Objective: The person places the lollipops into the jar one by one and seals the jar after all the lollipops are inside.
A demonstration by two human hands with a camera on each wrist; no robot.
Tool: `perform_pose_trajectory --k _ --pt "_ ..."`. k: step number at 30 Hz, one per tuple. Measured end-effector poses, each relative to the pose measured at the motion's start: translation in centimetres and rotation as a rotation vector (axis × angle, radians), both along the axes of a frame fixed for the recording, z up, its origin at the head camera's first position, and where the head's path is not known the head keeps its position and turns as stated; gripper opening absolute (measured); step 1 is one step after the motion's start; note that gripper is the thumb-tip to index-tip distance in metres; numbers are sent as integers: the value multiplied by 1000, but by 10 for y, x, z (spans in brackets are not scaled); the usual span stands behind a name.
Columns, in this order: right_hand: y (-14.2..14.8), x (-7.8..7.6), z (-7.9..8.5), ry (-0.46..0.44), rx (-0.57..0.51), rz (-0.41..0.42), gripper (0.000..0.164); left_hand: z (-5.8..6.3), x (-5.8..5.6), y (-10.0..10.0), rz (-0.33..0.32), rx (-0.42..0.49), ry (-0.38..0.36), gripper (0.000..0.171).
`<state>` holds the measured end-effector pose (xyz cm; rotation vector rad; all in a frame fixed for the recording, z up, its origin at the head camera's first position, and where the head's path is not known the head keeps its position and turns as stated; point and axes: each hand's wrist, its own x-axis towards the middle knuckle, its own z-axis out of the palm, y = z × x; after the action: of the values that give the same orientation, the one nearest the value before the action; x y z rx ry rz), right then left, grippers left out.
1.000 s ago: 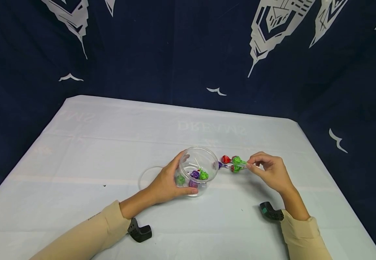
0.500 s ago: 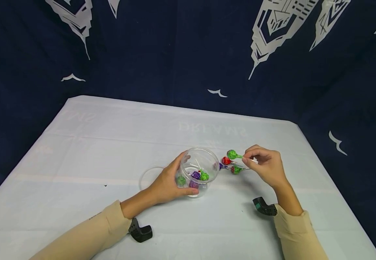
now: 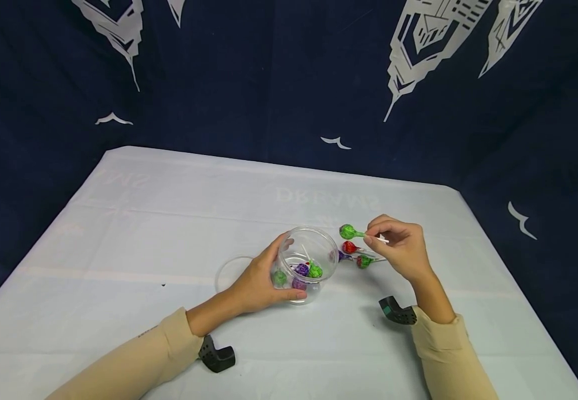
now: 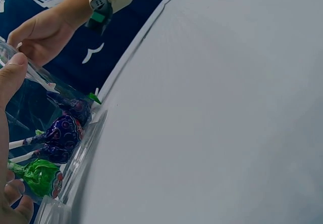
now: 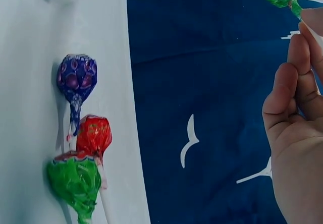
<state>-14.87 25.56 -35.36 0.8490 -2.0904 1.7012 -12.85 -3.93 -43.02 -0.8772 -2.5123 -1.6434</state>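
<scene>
My left hand (image 3: 259, 281) grips a clear plastic jar (image 3: 308, 231) from its left side, thumb across the front. Inside the jar are several wrapped lollipops, among them a purple lollipop (image 4: 63, 133) and a green lollipop (image 4: 40, 177). To the right of the jar, my right hand (image 3: 400, 244) pinches the stick of another green-wrapped lollipop (image 3: 348, 231), its head pointing left above the table. Below that hand lie a red lollipop (image 5: 94, 135), a purple lollipop (image 5: 76, 77) and a green lollipop (image 5: 74, 181) on the white cloth.
A clear round lid (image 3: 224, 272) lies partly behind my left wrist. White cloth covers the table (image 3: 194, 194), and a dark blue printed curtain (image 3: 229, 72) hangs beyond its far edge. A black camera (image 3: 397, 311) sits at my right wrist.
My right hand has lifted the green lollipop off the others and moved it left and up toward the jar. The left hand and jar stay nearly still.
</scene>
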Motion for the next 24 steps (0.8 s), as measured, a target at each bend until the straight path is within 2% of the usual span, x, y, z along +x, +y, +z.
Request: perform_pose_trajectory --k 9,15,18,24 --pt "-7 -2 1 12 -14 49 16 0 0 0 -3 -4 8 115" --pt "-15 -5 0 8 7 59 6 0 0 -1 -3 -2 10 115" --pt "-19 -6 0 3 9 74 6 1 0 -1 -1 -5 4 115" --pt "-30 -8 1 -7 -5 128 5 0 0 -1 -11 10 -7 114"
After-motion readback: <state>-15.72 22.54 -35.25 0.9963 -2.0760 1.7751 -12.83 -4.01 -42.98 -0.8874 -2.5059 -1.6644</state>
